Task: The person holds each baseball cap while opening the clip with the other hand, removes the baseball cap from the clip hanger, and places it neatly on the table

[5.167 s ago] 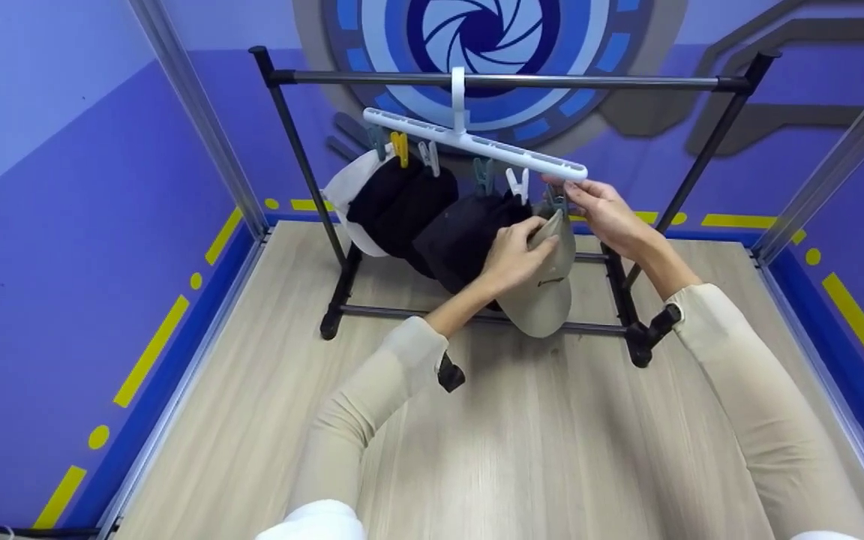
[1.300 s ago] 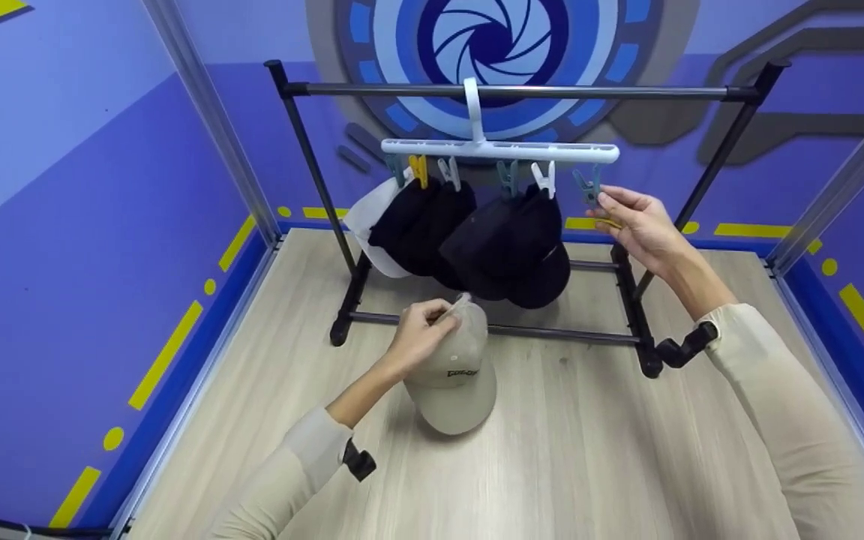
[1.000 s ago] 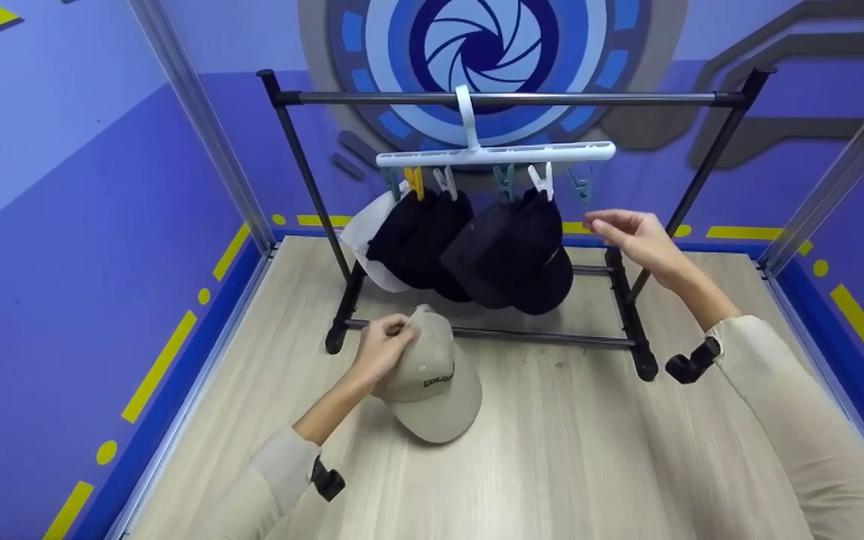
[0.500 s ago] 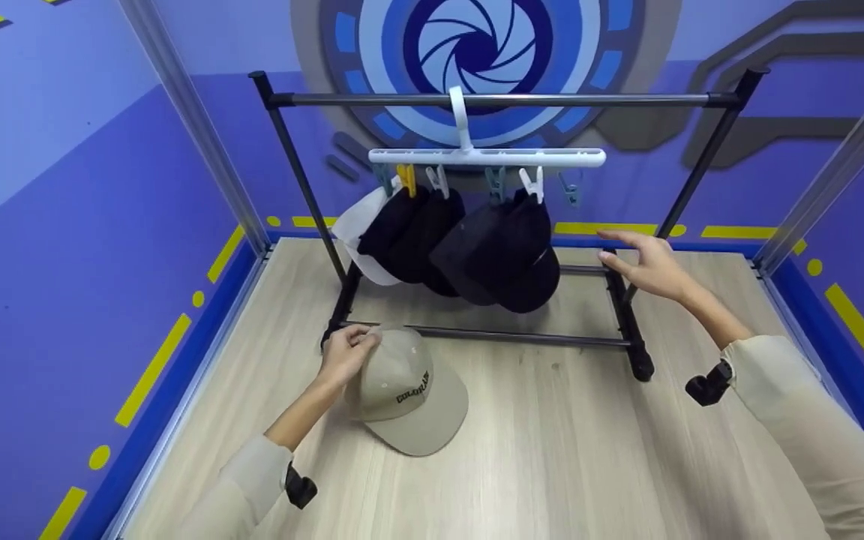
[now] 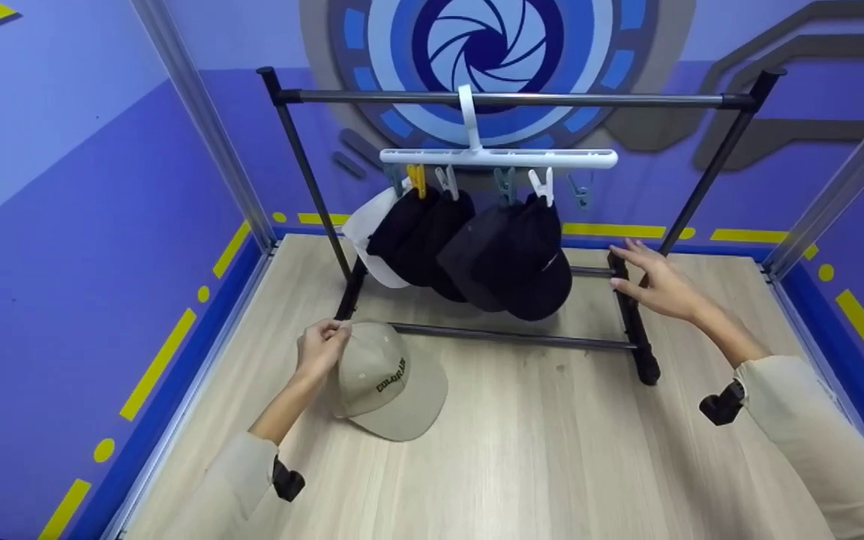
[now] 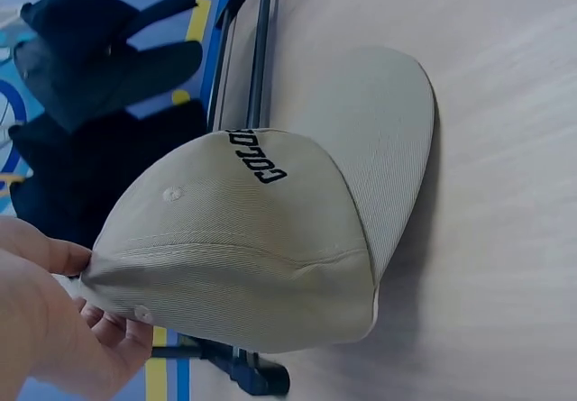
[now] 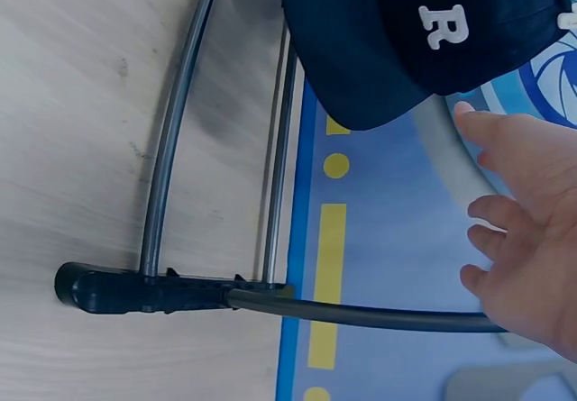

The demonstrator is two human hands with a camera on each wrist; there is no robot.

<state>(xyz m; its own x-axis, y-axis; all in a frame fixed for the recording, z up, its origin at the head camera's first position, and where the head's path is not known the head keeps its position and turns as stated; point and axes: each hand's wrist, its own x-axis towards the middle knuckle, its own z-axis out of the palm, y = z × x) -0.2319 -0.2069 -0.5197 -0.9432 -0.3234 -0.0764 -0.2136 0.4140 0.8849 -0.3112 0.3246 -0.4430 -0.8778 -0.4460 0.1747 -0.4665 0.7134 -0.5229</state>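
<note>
Pinched the tan cap [image 5: 372, 367] by its crown in the left hand [image 5: 318, 349], over the table [image 5: 537, 450] at the front left corner of the rack [image 5: 514, 337]. Held nothing in the right hand [image 5: 661, 287], spread loosely by the rack's right end, near the dark caps [image 5: 516, 262].

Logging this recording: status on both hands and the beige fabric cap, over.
Left hand pinching beige fabric cap opposite brim. Right hand holding nothing. Cap off white plastic hanger. Black tubular metal rack behind cap.
</note>
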